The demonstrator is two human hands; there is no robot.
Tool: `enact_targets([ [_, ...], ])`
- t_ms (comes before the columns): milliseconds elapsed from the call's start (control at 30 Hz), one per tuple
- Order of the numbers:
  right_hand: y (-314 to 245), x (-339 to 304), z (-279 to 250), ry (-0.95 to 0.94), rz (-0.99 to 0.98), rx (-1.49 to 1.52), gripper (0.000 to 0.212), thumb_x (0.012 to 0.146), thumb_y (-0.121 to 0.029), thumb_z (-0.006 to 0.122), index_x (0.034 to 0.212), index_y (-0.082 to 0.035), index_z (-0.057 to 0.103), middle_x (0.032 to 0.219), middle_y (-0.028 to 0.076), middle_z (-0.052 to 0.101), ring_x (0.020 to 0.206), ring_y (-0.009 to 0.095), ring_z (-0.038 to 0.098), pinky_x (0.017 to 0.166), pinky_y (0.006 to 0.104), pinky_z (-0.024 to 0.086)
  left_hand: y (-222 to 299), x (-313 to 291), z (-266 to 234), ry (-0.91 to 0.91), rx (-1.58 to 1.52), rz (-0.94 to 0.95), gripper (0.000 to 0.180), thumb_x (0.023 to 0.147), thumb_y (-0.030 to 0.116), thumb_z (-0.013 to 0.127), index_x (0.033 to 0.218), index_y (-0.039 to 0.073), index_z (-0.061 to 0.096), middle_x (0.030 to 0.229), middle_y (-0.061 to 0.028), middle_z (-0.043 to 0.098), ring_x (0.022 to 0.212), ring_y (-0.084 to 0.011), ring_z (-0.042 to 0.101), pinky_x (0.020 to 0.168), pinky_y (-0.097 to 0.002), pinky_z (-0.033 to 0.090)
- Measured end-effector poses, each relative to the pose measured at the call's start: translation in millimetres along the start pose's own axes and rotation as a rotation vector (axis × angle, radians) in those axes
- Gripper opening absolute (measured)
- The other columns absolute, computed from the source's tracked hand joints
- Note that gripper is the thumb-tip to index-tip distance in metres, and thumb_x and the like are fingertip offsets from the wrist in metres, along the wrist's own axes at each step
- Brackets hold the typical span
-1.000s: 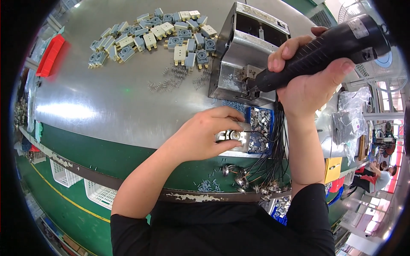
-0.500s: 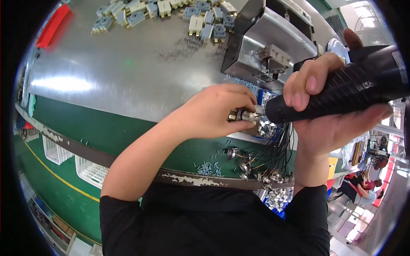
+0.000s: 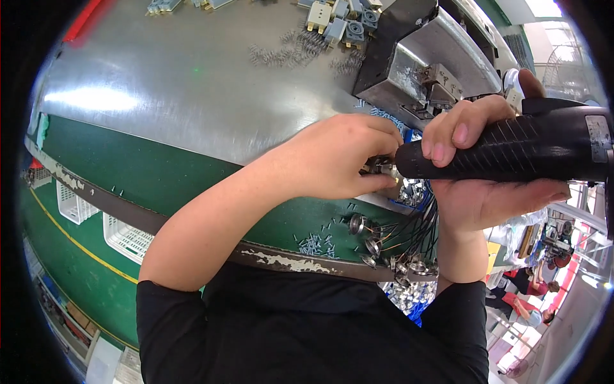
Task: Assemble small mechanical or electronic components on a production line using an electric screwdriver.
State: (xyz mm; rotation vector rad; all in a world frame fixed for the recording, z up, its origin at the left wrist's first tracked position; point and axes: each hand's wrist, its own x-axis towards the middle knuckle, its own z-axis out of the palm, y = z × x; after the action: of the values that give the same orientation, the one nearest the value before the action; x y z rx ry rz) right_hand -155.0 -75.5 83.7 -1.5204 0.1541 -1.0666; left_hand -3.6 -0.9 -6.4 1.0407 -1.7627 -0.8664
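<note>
My left hand [image 3: 339, 157] pinches a small fitting with metal terminals [image 3: 382, 168] between thumb and fingers, and they hide most of it. My right hand [image 3: 470, 208] is wrapped round a black electric screwdriver [image 3: 531, 147], held almost level. Its nose points left and meets the fitting at my left fingertips. The bit does not show. Just beneath, a blue tray of small metal parts [image 3: 412, 195] is partly covered by my hands. Loose screws [image 3: 313, 245] lie on the green mat below my left forearm.
Springs [image 3: 281, 56] and grey-and-cream socket blocks [image 3: 336, 25] lie on the metal tabletop. A bent-metal fixture [image 3: 422, 61] stands behind my hands. Round metal caps with black wires [image 3: 374, 245] rest near the bench edge [image 3: 281, 259]. People [image 3: 521, 307] are far right.
The screwdriver's nose has come closer to the fitting, and its bit, visible before, is now hidden. The whole view has shifted slightly. Both hands keep their hold.
</note>
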Motion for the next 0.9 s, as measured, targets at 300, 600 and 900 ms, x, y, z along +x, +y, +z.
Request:
enact_targets([
  [300,4,-9,2,0.005,0.045,0.046,0.107,0.083,-0.094,0.046,0.149,-0.01,0.036,0.086,0.008,0.056,0.062,0.018,0.057,0.059,0.0352,0.052,-2,-1,1,0.005,0.026,-0.004,0.03,0.084,0.025,0.081,0.099,0.001,0.072,0.103,-0.0106,0.07,0.096,-0.0357,0.069,0.083,-0.0448,0.056],
  [600,14,-13,-3,-0.128,-0.08,0.034,0.105,0.081,-0.096,0.043,0.142,-0.011,0.039,0.086,0.009,0.058,0.063,0.019,0.059,0.058,0.0353,0.053,-2,-2,2,-0.003,-0.029,-0.022,0.032,0.082,0.025,0.082,0.1,0.001,0.071,0.103,-0.0114,0.069,0.098,-0.0361,0.069,0.083,-0.045,0.056],
  [900,17,-13,-7,-0.175,-0.112,0.012,0.11,0.08,-0.097,0.042,0.145,-0.008,0.036,0.084,0.01,0.058,0.059,0.019,0.058,0.054,0.0344,0.052,-4,-1,2,0.008,-0.012,0.021,0.03,0.082,0.024,0.083,0.1,0.002,0.071,0.103,-0.011,0.07,0.097,-0.0365,0.069,0.082,-0.0445,0.056],
])
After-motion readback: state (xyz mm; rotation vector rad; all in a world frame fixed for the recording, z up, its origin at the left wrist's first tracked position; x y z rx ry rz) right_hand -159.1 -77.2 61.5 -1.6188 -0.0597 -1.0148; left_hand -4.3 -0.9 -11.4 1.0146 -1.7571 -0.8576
